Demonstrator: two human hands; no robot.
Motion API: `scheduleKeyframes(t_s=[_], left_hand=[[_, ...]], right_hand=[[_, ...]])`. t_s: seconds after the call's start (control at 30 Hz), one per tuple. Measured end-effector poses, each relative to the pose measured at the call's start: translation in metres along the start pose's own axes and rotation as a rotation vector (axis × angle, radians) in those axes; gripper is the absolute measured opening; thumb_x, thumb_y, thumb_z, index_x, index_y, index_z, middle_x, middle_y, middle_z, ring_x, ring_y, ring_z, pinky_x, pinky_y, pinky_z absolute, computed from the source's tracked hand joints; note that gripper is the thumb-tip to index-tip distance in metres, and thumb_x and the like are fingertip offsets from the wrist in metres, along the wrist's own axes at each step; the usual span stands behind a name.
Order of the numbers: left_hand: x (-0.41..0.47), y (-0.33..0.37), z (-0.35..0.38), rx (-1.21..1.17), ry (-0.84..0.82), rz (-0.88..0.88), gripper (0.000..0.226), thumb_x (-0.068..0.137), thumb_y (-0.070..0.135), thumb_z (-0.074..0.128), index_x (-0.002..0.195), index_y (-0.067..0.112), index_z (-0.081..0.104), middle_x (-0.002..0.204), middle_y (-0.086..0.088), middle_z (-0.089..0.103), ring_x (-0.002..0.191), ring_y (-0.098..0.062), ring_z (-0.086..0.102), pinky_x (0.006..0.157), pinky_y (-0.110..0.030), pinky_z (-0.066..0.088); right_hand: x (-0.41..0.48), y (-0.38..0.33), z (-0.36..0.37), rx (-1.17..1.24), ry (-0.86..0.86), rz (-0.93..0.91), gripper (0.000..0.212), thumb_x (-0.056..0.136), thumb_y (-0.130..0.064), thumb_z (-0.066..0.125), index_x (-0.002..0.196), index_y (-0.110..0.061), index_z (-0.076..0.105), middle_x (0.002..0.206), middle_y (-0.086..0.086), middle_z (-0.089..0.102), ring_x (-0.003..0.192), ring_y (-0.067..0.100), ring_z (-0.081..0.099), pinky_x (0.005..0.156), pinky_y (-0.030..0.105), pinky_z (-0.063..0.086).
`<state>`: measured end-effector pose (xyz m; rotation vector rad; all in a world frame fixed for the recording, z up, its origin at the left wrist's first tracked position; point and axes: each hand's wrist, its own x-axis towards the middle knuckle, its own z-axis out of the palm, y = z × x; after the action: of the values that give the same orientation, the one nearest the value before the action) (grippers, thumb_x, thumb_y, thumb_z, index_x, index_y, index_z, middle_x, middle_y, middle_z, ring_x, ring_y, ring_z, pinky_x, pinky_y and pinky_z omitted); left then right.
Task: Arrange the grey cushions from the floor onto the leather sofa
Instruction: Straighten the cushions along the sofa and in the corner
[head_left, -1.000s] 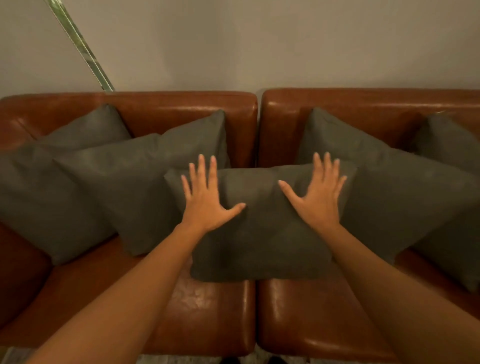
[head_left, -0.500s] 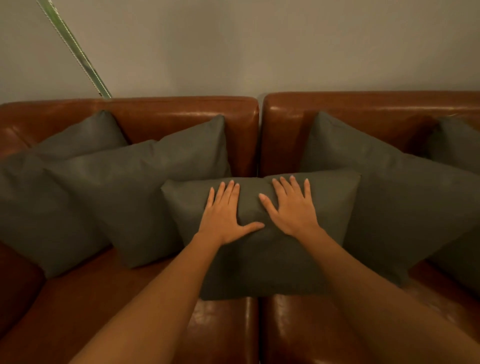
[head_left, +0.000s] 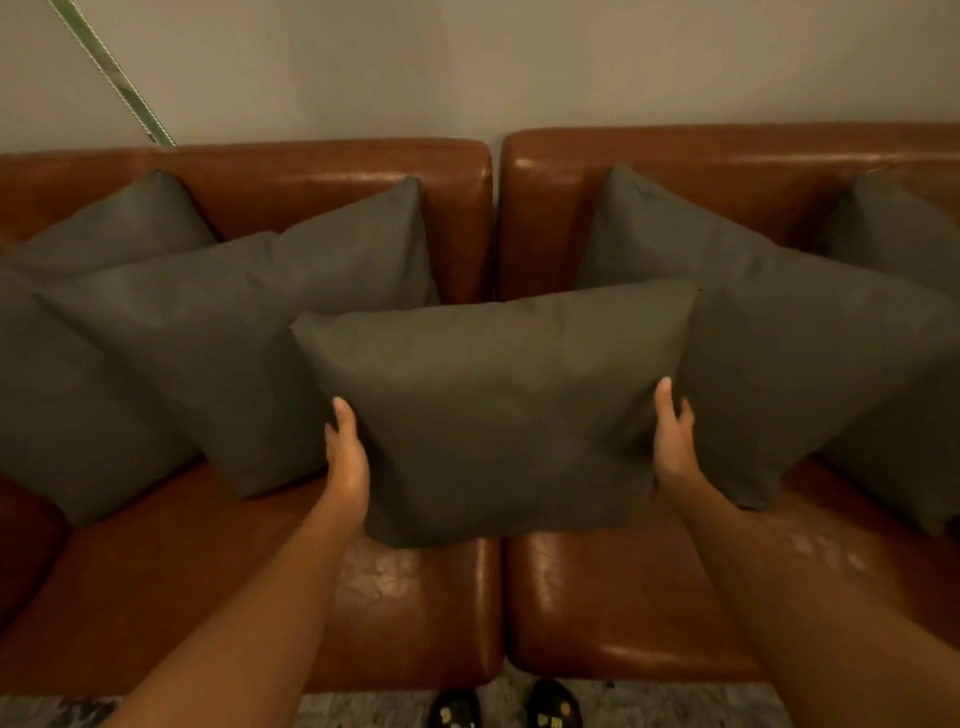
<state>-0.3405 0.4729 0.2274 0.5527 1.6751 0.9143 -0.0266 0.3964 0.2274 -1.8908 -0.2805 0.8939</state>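
No legible text anywhere

One head-worn wide-angle camera looks forward and down, close over the leather sofa.

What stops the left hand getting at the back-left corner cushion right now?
Probably not reachable yet: the left hand grips the centre cushion by its edge. Once freed, the corner cushion looks open from above, its top showing behind a front cushion.
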Motion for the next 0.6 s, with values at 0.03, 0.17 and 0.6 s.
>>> scheduleKeyframes(t_s=[0.03,0.17,0.6], left_hand=[[0.006,-0.006,-0.001,-0.029,-0.018,-0.023,0.122,0.054,0.095,0.041,0.150,0.022,0.024,0.155,0.002,0.029,0.141,-0.018,0.030,0.118,-0.041,0.024],[-0.020,0.018,0.003,-0.115,-0.086,0.031,0.073,0.090,0.067,0.029,0.146,0.021,0.035,0.146,0.007,0.042,0.130,-0.014,0.042,0.107,-0.031,0.033],[-0.023,0.028,0.008,-0.215,-0.189,-0.004,0.073,0.086,0.073,0.029,0.135,0.023,0.052,0.131,0.001,0.059,0.116,-0.018,0.055,0.098,-0.035,0.042]], right_hand=[[0.002,0.005,-0.001,0.009,-0.016,0.027,0.101,0.080,-0.077,0.042,0.152,-0.010,0.019,0.158,0.010,0.026,0.145,0.026,0.024,0.119,0.044,0.021],[0.001,0.003,0.003,0.100,-0.020,0.015,0.080,0.093,-0.064,0.036,0.152,-0.012,0.023,0.158,0.005,0.026,0.145,0.022,0.025,0.119,0.040,0.020],[-0.021,-0.010,0.021,0.319,-0.264,0.145,0.067,0.091,-0.067,0.033,0.138,-0.022,0.050,0.124,-0.004,0.056,0.116,0.016,0.053,0.105,0.036,0.040]])
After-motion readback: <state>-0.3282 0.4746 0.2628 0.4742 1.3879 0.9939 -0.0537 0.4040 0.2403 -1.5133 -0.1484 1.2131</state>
